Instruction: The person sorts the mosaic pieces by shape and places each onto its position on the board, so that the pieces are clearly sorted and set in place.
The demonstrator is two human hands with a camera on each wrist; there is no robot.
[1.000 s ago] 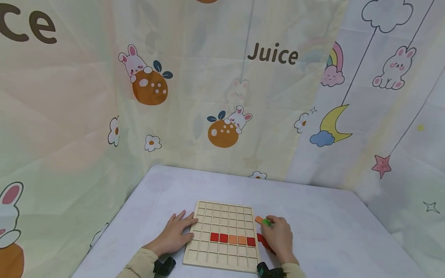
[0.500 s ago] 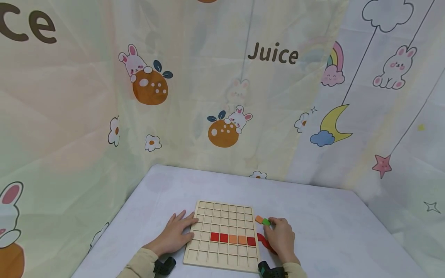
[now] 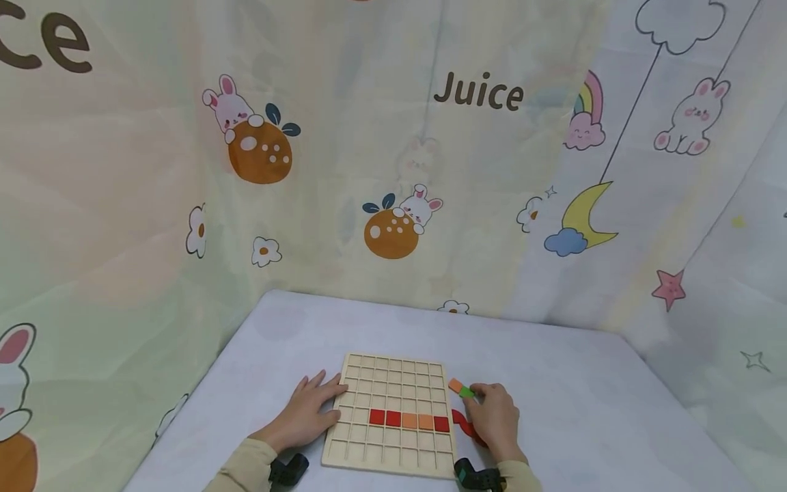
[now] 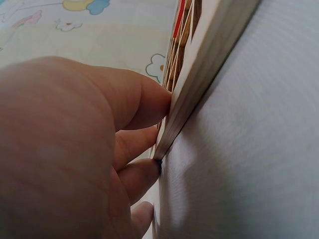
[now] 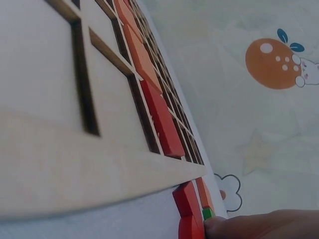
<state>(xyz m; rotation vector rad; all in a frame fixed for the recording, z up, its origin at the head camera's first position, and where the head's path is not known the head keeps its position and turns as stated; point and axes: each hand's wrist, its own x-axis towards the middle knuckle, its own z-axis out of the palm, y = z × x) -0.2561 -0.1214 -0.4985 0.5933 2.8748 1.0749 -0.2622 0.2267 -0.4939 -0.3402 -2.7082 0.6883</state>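
My left hand (image 3: 310,412), fingers spread, rests against the left edge of a wooden grid board (image 3: 393,451); in the left wrist view the thumb (image 4: 154,102) and other fingertips touch the board's side. Five-or-so is not counted here: several red tiles (image 3: 385,417) and orange tiles (image 3: 417,421) lie in one row of its cells. Right of the board, my right hand (image 3: 494,418) has curled fingers at a green tile (image 3: 466,391), seemingly pinching its near end. An orange tile (image 3: 455,385) adjoins the green one. Loose red tiles (image 3: 464,424) run partly under that hand.
A white-covered table (image 3: 578,403) carries the board. Behind it hangs a printed curtain (image 3: 344,137). Dark wrist-worn devices sit below both hands, the left device (image 3: 289,471) near the board's lower left corner and the right device (image 3: 476,476) near its lower right.
My right hand has shifted slightly to the right, baring more of the green tile. The left hand stays at the board's edge. The head view has shifted a little.
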